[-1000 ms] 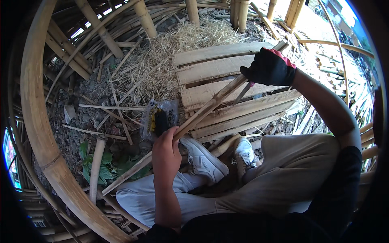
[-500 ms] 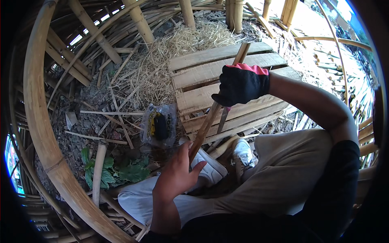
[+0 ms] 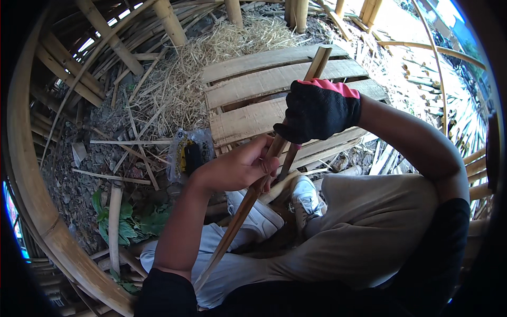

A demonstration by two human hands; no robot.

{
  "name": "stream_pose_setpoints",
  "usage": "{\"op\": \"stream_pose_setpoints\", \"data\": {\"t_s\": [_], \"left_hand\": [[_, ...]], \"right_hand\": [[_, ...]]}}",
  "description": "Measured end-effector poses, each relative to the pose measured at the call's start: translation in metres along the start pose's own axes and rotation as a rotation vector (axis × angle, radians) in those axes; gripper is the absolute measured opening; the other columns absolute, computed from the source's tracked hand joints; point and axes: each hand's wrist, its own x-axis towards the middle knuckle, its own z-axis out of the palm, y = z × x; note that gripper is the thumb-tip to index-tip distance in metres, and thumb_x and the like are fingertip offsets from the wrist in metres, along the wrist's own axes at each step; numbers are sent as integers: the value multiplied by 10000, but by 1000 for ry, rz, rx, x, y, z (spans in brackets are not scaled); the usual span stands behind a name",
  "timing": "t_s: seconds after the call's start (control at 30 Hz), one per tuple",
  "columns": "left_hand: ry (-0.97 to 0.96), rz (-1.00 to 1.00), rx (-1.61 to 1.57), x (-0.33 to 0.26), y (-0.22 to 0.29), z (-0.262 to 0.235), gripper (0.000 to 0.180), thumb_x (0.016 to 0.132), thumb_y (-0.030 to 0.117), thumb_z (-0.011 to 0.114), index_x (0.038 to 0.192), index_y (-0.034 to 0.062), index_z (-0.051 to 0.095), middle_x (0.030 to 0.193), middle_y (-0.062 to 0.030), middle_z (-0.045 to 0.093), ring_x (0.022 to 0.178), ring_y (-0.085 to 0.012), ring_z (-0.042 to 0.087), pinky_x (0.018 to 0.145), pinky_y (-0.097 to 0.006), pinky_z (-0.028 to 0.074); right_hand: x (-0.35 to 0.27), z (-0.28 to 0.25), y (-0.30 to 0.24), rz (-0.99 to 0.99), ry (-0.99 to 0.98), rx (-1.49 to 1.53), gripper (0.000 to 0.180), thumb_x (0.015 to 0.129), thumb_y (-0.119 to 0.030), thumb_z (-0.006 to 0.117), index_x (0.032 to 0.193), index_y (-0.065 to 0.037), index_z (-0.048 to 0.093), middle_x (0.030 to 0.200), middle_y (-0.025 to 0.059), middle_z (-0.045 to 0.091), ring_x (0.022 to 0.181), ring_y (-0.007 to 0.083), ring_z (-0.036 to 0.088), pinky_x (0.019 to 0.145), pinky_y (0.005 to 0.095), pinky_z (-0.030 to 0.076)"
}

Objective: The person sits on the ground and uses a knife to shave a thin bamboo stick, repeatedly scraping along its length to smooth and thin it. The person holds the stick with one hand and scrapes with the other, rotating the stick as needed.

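Both hands grip a long split bamboo strip held slantwise over the lap.

Head view: the long, pale brown bamboo strip (image 3: 264, 174) runs from beside the person's left thigh up across the weathered wooden slat pallet (image 3: 248, 87), its top end over the pallet's far boards. The bare left hand (image 3: 237, 169) wraps its fingers around the strip just below the pallet's near edge; the right hand (image 3: 317, 113), in a black glove with a pink cuff, closes on it higher up, over the pallet's middle boards. A clear plastic packet with a yellow-and-black tool (image 3: 187, 156) lies just left of the pallet. I judge the step to be working along the strip; the next move likely calls for a firm lower grip while the gloved hand shifts.
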Motion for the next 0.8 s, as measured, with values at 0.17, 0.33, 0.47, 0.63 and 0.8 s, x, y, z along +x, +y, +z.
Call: {"op": "stream_pose_setpoints", "data": {"t_s": [0.17, 0.33, 0.47, 0.63, 0.8], "left_hand": [[211, -15, -399, -1, -42, 31, 266, 1061, 259, 585, 1174, 54, 461, 682, -6, 529, 423, -90, 510, 354, -235, 425], [76, 146, -1001, -39, -62, 36, 321, 1066, 355, 567, 1157, 65, 462, 614, 19, 422, 351, -67, 390, 293, -221, 331], [198, 119, -1110, -56, -75, 30, 346, 1075, 407, 528, 1141, 74, 462, 602, 19, 405, 345, -60, 357, 285, -217, 301], [143, 100, -1134, -65, -82, 32, 357, 1080, 434, 503, 1123, 84, 454, 610, 22, 410, 350, -50, 358, 281, -215, 292], [289, -34, -1010, -67, -81, 41, 356, 1064, 445, 540, 1072, 93, 487, 618, 37, 412, 366, -42, 364, 300, -213, 281]], "right_hand": [[-4, -7, -11, 156, -27, 5, 209, 721, -326, 713, 877, -187, 721, 726, -33, 584, 710, 170, 625, 589, 333, 471], [-5, -34, -1, 467, 81, -8, 313, 774, -365, 824, 1023, -189, 756, 740, -10, 632, 695, 171, 649, 581, 345, 499], [14, -20, -13, 1299, -80, 544, 403, 883, -414, 778, 1125, -94, 738, 876, 112, 736, 796, 264, 731, 714, 355, 569], [33, 2, -32, 959, -204, 429, 311, 945, -432, 671, 1066, -151, 727, 888, 84, 719, 766, 277, 720, 646, 409, 569], [58, 20, -45, 799, -266, 471, 278, 967, -408, 628, 995, -144, 711, 818, 68, 708, 741, 277, 720, 576, 439, 551]]}}
